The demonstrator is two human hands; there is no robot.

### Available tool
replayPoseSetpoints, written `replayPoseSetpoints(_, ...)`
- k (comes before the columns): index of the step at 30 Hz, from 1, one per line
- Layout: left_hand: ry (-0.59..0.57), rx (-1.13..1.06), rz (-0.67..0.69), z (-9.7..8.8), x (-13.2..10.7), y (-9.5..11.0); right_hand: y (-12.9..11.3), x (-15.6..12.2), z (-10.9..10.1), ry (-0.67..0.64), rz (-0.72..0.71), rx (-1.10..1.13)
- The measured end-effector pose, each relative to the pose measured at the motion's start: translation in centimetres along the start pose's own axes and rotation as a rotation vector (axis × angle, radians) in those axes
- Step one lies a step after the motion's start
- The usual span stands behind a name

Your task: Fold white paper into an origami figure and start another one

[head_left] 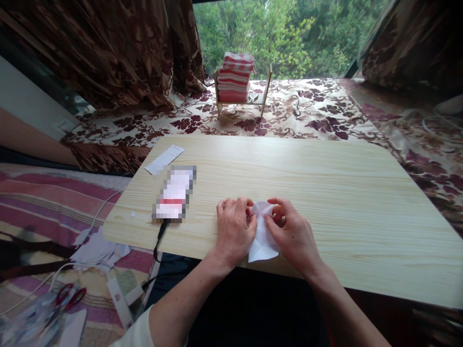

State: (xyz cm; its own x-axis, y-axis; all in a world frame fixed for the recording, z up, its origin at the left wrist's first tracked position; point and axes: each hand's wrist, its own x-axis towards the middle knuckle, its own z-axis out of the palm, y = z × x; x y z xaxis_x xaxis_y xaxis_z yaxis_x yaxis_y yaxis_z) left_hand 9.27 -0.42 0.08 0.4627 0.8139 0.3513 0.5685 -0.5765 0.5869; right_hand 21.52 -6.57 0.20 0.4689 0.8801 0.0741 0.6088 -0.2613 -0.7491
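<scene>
Tabletop (pixel 347 193): one, pale wood-grain, before you.
Scissors (pixel 69 301): one red-handled pair, on the striped bedding (pixel 25 202) at your left.
White strip (pixel 164 160): one, far left corner.
Phone (pixel 175 195): one, pixelated, beside the strip.
Left hand (pixel 235 226): your fingers curled in, pinching the paper's left edge.
Paper (pixel 263 242): one creased sheet between your hands, near edge.
Right hand (pixel 294 233): your thumb and fingers curved, gripping its right side.

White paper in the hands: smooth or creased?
Creased: fold lines show across the white paper, held by the left hand and right hand. Number of layers: cannot tell, partly covered.
</scene>
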Motion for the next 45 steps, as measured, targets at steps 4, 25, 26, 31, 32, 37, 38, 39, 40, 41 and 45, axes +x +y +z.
replayPoseSetpoints(4, -0.005, -0.052, -0.022, 0.2, 0.2, 0.3, 0.2, -0.1, 0.2, 0.035, -0.044, -0.034)
replayPoseSetpoints(25, 0.027, -0.106, -0.027, -0.5, -0.7, -0.5, 1.4, -0.9, -0.7, 0.094, -0.205, -0.069)
replayPoseSetpoints(26, 0.029, -0.11, -0.028, -0.6, -0.8, -0.6, 1.5, -0.9, -0.8, 0.092, -0.225, -0.071)
replayPoseSetpoints(31, 0.011, -0.071, 0.058, -0.8, -0.7, -0.7, 1.2, -0.8, -0.7, 0.079, -0.278, -0.062)
replayPoseSetpoints(32, 0.008, -0.063, 0.074, -0.8, -0.7, -0.7, 1.1, -0.8, -0.7, 0.081, -0.286, -0.061)
replayPoseSetpoints(37, 0.001, -0.049, 0.107, -0.6, -0.6, -0.4, 1.1, -0.9, -0.5, 0.096, -0.278, -0.061)
replayPoseSetpoints(38, 0.0, -0.051, 0.11, -0.5, -0.6, -0.3, 1.1, -1.0, -0.5, 0.098, -0.27, -0.063)
replayPoseSetpoints(39, -0.001, -0.054, 0.112, -0.5, -0.6, -0.3, 1.1, -1.0, -0.5, 0.099, -0.264, -0.064)
replayPoseSetpoints(40, -0.003, -0.058, 0.114, -0.4, -0.6, -0.2, 1.2, -1.0, -0.4, 0.1, -0.26, -0.065)
replayPoseSetpoints(41, -0.005, -0.06, 0.116, -0.4, -0.6, -0.1, 1.2, -1.0, -0.4, 0.099, -0.259, -0.064)
replayPoseSetpoints(45, -0.015, -0.06, 0.129, -0.2, -0.5, 0.0, 1.2, -1.0, -0.4, 0.091, -0.273, -0.053)
